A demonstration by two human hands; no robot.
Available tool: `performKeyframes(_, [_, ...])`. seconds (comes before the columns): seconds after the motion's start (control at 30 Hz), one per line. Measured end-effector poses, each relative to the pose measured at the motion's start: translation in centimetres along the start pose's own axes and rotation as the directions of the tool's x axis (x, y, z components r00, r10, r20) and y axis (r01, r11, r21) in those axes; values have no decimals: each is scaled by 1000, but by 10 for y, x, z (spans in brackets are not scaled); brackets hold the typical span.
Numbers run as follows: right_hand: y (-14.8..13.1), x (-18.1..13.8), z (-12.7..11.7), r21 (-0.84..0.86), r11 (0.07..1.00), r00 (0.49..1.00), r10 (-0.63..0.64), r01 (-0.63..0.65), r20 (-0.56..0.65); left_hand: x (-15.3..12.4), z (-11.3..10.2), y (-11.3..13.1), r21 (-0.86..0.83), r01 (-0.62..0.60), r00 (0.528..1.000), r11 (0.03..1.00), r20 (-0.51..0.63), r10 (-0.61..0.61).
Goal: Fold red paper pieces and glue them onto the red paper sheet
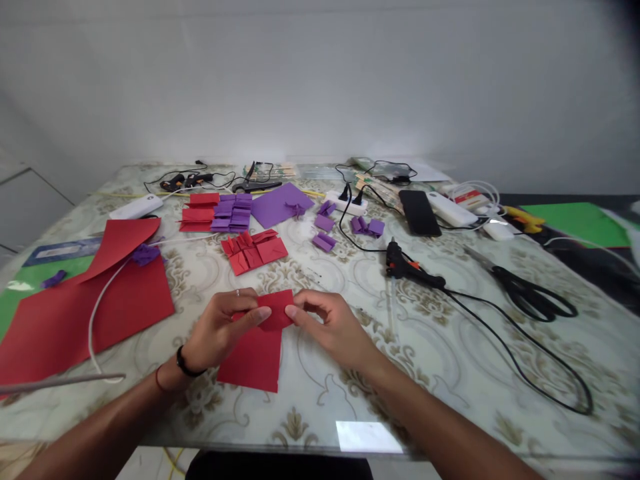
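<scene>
Patterned table (310, 413) before us; nearest, a red square (253, 367) lies flat, not yet folded. At its far edge our left hand (220, 330) and right hand (340, 327) both pinch a red card (277, 309), its folding seemingly unfinished. Beyond, folded red pieces (254, 251) and purple pieces (233, 213) look done

Your one view looks out from your own head, facing forward and down — near enough that your left hand (223, 328) and right hand (334, 327) sit just below its middle. It covers the tabletop (310, 407) on every side of them — and, well beyond them, the wall (300, 80).
</scene>
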State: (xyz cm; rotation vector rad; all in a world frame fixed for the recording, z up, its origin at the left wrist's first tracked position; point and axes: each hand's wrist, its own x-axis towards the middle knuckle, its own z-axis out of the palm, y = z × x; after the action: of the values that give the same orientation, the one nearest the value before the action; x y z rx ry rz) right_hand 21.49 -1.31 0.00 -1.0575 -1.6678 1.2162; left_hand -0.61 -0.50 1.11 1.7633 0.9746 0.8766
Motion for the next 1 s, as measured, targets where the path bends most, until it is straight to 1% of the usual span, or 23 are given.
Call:
performKeyframes(0.07, [1,0,1,4,1000,1000,3,-3,-7,-1,0,-1,-12,16,1000,1000,-14,-17])
performKeyframes(0.17, [2,0,2,-16,1000,1000,2,-2,-28,-1,0,-4,-22,66,998,998,6,-66])
performKeyframes(0.23, [3,0,1,-17,1000,999,8,-8,-48,0,0,-6,-52,78,997,996,9,-77])
performKeyframes(0.3, [4,1,1,7,1000,997,18,-18,-71,1,0,-7,-79,49,997,996,-59,-54])
performKeyframes(0.33, [5,2,1,26,999,996,26,-24,-84,1,0,-7,-71,23,992,997,-124,-32])
performKeyframes(0.43, [7,4,2,75,997,989,33,-22,-143,-1,-1,-5,48,-30,946,998,-322,43])
performKeyframes(0.47, [7,4,3,75,997,985,18,-5,-170,-2,-1,-5,74,-24,941,997,-335,47])
performKeyframes(0.5, [8,4,3,67,997,981,-9,23,-195,-2,-1,-4,93,-18,947,995,-319,47])
performKeyframes(0.57, [9,4,4,34,995,968,-86,97,-236,-3,-1,-2,96,-4,968,995,-249,28])
performKeyframes(0.63, [10,4,4,-7,986,953,-161,165,-256,-2,-1,-2,71,2,982,997,-188,12])
performKeyframes(0.7, [10,4,3,-50,973,937,-232,227,-263,-1,-1,-3,39,7,987,999,-161,0])
performKeyframes(0.8, [9,3,1,-105,949,915,-314,297,-253,0,-1,-5,3,5,987,1000,-158,-5])
performKeyframes(0.87, [6,3,0,-129,943,912,-331,308,-242,1,0,-6,9,-13,985,1000,-171,14])
performKeyframes(0.93, [4,3,0,-149,943,917,-326,298,-231,1,1,-6,48,-51,981,998,-185,59])
performKeyframes(1.0, [3,2,1,-169,938,918,-333,301,-214,1,2,-5,110,-111,974,988,-186,131])
